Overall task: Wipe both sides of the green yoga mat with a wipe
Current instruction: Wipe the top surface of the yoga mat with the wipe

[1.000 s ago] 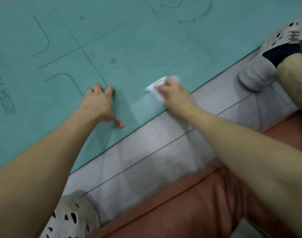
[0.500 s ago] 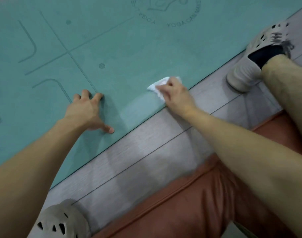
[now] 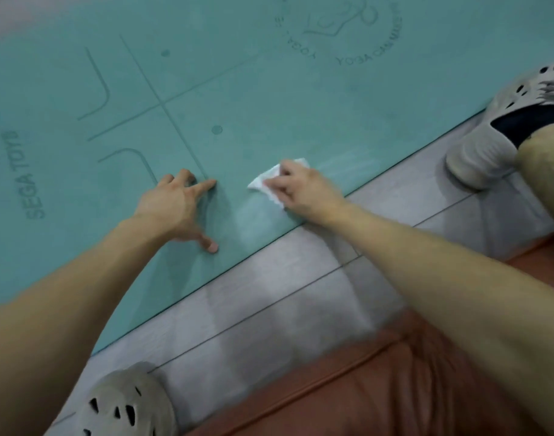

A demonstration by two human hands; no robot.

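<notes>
Head camera looked down on a green yoga mat (image 3: 301,99) spread flat on a grey plank floor (image 3: 269,294), its long near edge running slantwise in front of the squatting person.

The left hand (image 3: 175,209) lay open on the mat, fingers splayed and pressing down, thumb stuck out toward the edge. The right hand (image 3: 304,190), just beside it and close to that same edge, had its fingers curled round a white wipe (image 3: 263,184), holding it bunched against the surface. Pale smears showed on the mat on either side of the wipe.

From where I stood the mat looked thin, soft and floppy, light enough to flip but likely to drag on the floor, so the bracing hand made sense. To turn it over, I'd have taken the near long edge or a corner and peeled it up. The wipe seemed limp and would crumple easily.

Both ends of the mat ran out of frame, and the round printed logo (image 3: 341,29) was cut off at the top. The underside was hidden, and most of the wipe sat beneath the fingers. How much had been cleaned I couldn't tell.
</notes>
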